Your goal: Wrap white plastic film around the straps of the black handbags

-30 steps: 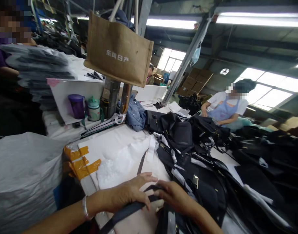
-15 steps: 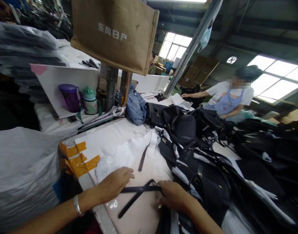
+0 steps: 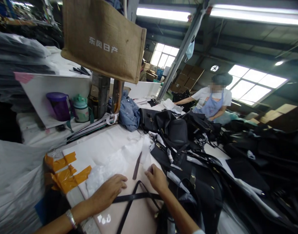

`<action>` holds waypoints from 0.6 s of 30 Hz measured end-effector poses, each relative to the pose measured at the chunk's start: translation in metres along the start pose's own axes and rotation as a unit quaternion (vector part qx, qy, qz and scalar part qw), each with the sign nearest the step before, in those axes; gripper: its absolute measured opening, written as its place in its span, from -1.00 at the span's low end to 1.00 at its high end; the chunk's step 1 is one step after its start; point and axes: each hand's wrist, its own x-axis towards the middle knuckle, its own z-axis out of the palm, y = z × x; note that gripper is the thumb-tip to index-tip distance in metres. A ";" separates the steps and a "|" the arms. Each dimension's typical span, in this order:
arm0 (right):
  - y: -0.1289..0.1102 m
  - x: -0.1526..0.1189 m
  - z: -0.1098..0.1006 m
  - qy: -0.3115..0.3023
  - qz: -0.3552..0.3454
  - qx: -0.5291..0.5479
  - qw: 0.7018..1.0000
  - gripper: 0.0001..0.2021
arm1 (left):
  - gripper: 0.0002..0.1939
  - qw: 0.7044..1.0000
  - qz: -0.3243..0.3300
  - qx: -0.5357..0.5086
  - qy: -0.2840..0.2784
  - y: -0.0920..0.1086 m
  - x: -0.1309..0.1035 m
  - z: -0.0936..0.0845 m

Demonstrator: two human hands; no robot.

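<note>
Black strap (image 3: 134, 196) lies this side of the brown strip (image 3: 137, 167), running crosswise; left hand (image 3: 109, 191) is nearer, at its left end; right hand (image 3: 157, 178) is right of the strip; either grip I cannot tell.

Left grip (image 3: 112, 190) ungloved. Silver-coloured bangle (image 3: 71, 219) on left wrist (image 3: 79, 214), shiny, rounded band. Left forearm (image 3: 90, 206) bare as far as seen. Right grip (image 3: 157, 177) ungloved too; right forearm (image 3: 176, 206) bare up to a pale, whitish sleeve (image 3: 199, 231), only its edge in view.
</note>
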 end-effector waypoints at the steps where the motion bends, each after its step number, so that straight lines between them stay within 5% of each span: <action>1: -0.006 -0.007 -0.002 0.004 -0.023 0.014 1.000 -0.86 | -0.73 1.000 -0.003 -0.005 0.004 -0.001 0.000 0.001; 5: -0.030 -0.029 -0.008 0.030 -0.127 -0.039 0.991 -0.90 | -0.73 0.999 -0.020 -0.026 0.013 -0.006 0.002 0.003; 9: -0.048 -0.047 -0.005 -0.016 -0.197 -0.121 0.973 -0.83 | -0.73 0.999 -0.026 -0.043 0.008 -0.010 0.005 0.002; 15: -0.052 -0.083 -0.007 -0.053 -0.294 -0.089 0.950 -0.86 | -0.73 0.996 -0.054 -0.075 0.004 -0.011 0.008 -0.001; 18: -0.050 -0.093 -0.009 -0.069 -0.282 -0.140 0.947 -0.83 | -0.73 0.993 -0.079 -0.083 0.005 -0.008 0.009 -0.002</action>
